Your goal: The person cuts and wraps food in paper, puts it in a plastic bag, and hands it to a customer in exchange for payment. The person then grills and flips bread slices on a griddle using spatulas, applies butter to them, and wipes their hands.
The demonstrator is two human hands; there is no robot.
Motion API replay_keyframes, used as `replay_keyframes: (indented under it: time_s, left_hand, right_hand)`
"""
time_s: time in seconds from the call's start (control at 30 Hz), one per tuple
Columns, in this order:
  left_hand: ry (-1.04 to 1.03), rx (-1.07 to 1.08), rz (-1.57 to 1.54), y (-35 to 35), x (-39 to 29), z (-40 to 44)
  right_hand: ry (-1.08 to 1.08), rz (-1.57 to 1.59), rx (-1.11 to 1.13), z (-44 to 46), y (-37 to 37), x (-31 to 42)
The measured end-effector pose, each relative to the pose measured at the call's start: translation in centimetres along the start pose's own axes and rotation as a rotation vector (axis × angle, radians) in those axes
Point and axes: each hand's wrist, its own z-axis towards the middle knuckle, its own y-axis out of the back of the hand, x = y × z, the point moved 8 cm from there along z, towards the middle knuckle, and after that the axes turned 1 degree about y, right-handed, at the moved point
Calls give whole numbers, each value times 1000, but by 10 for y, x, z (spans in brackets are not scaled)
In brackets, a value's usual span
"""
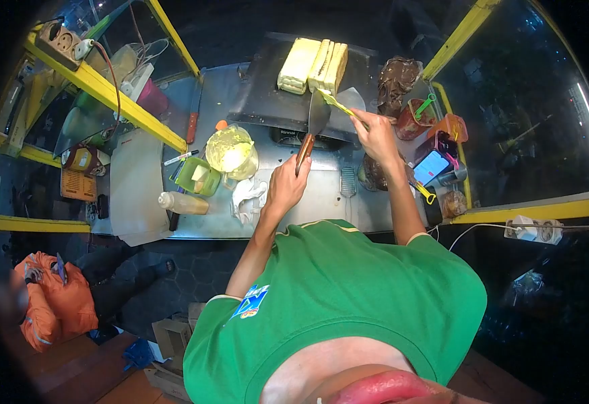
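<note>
My left hand (286, 185) is wrapped round the wooden handle of a metal scraper (318, 114), whose blade reaches toward the bread. My right hand (377, 137) grips a thin yellow-green spreader (338, 104); pale yellow spread coats its tip, beside the top of the scraper blade. Whether the two tools touch, I cannot tell. Blocks of bread (300, 65), pale yellow on top, and a narrower group of upright slices (328, 66) rest on the dark griddle (260, 101). A grey triangular sheet or blade (352, 99) lies near my right hand.
Left of the griddle stand a tub of yellow spread (232, 151), a green container (197, 176), a squeeze bottle (183, 203) and a red-handled knife (192, 124). Rightward are a brown-filled bag (397, 84), a red tub (414, 120) and a phone (431, 167). Yellow frame bars (116, 94) flank the counter. A person in orange (58, 296) sits lower left.
</note>
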Motion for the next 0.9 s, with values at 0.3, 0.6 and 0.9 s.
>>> replay_keyframes:
  time_s: [0.3,0.6,0.9]
  left_hand:
    - [-19,-93,-124,0,10,11]
    - [106,-2,-630,-23,44,-1]
    - [163,-3,-727,-28,58,-7]
  right_hand:
    - [8,12,-40,-2,19,17]
    - [13,454,58,26,-9,67]
    - [345,58,652,16,-156,143]
